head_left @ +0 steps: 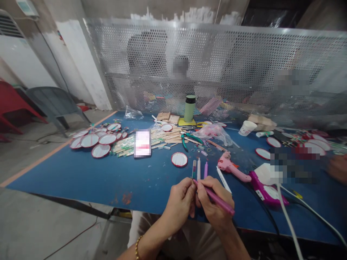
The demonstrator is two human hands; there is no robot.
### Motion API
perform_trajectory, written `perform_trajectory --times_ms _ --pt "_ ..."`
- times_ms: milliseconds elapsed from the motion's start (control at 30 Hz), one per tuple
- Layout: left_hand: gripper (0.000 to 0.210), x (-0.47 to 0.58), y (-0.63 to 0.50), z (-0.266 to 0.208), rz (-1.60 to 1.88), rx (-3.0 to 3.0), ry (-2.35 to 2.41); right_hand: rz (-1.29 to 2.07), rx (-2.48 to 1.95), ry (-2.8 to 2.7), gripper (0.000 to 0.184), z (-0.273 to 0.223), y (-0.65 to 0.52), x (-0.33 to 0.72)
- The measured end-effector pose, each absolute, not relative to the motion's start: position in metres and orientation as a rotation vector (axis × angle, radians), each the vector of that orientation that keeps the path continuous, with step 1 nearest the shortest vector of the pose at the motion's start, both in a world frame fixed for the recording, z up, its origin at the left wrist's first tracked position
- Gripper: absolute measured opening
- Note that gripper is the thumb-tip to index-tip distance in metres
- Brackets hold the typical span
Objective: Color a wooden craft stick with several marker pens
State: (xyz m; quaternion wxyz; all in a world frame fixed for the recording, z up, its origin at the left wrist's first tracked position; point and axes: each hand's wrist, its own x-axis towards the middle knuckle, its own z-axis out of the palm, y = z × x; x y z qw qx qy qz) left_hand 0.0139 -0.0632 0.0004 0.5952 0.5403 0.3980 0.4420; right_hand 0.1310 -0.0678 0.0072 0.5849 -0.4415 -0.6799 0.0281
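Above the table's front edge, my right hand (216, 206) is wrapped round a pink marker pen (222, 203), its tip angled toward my other hand. My left hand (179, 201) is closed in a pinch right at that tip. Whatever it grips is thin and mostly hidden by the fingers. A slim grey-and-green piece (194, 169) shows just above the fingertips; I cannot tell if it is held or lies on the table. Just beyond lie a whitish pen (198, 168), a purple pen (205, 169) and a white pen (223, 180). A round white disc with red rim (179, 159) lies farther left.
A pink glue gun (233, 168) and a magenta box (267, 191) with cables are on the right. Pliers (191, 138), wooden sticks (165, 138), a phone (142, 143), a green bottle (189, 109) and a paper cup (247, 128) stand or lie farther back. A perforated metal screen (211, 65) borders the table.
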Motion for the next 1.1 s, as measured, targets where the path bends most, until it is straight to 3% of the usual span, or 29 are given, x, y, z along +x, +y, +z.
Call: perform_trajectory --times_ms 1100 --pt "0.039 0.014 -0.0613 0.0014 1.009 1.17 0.902 0.067 -1.086 -1.574 0.014 0.0106 -0.0715 0.1357"
